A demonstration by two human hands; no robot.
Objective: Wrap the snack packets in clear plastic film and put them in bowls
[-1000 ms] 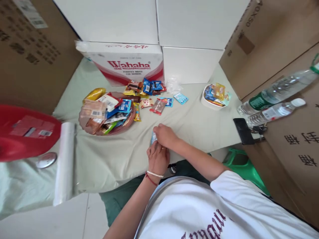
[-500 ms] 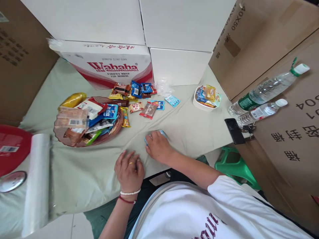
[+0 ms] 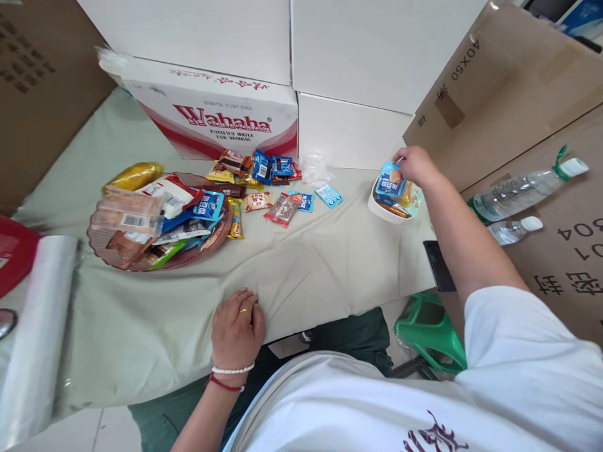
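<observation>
My right hand (image 3: 415, 166) reaches out to the far right and pinches the top edge of a blue snack packet (image 3: 391, 181). The packet is upright over the small white tub (image 3: 387, 212), which holds several snack packets, among them a yellow one (image 3: 406, 196). Whether the pinched packet touches those in the tub, I cannot tell. My left hand (image 3: 238, 326) rests palm down on the cloth near the front edge, fingers loosely laid and holding nothing. A ring and two bracelets are on it.
A pink clear bowl (image 3: 188, 263) heaped with snacks stands left. Loose packets (image 3: 258, 168) lie before the Wahaha box (image 3: 226, 125). A light blue packet (image 3: 328, 195) lies mid-table. Two bottles (image 3: 522, 191) and a black phone (image 3: 437, 266) are at right, a plastic roll (image 3: 40, 333) at left.
My right hand has moved from the table's middle, far right to the white tub, carrying the blue packet. My left hand stays by the front edge, its fingers drawn closer together.
</observation>
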